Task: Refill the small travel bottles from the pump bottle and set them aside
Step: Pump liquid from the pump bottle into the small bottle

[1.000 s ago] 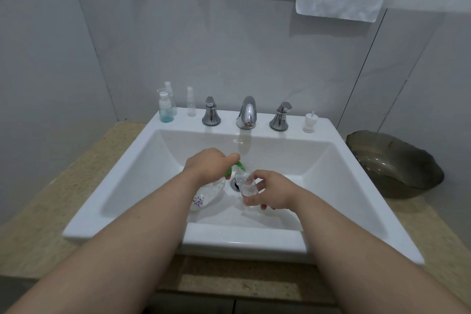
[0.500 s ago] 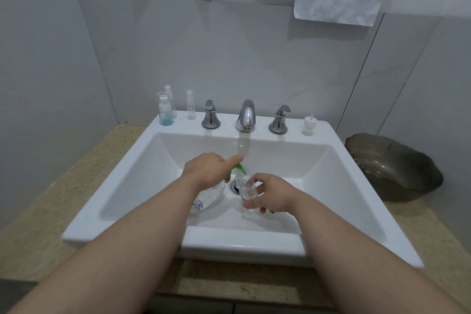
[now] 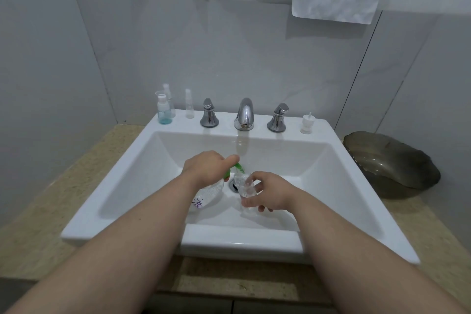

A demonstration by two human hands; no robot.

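Green pump [image 3: 235,169] under left hand [image 3: 207,168] fingers; right hand [image 3: 267,192] grips clear, seemingly uncapped travel bottle [image 3: 244,185].

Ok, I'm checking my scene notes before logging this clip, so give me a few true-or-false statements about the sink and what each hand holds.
1. The left hand presses the green-nozzled pump bottle inside the sink. True.
2. The right hand holds a blue-filled bottle. False: it holds a clear travel bottle; the bottle with blue liquid stands on the sink's back ledge.
3. Water runs from the faucet. False: no stream shows.
4. A dark bowl sits on the counter to the right of the sink. True.
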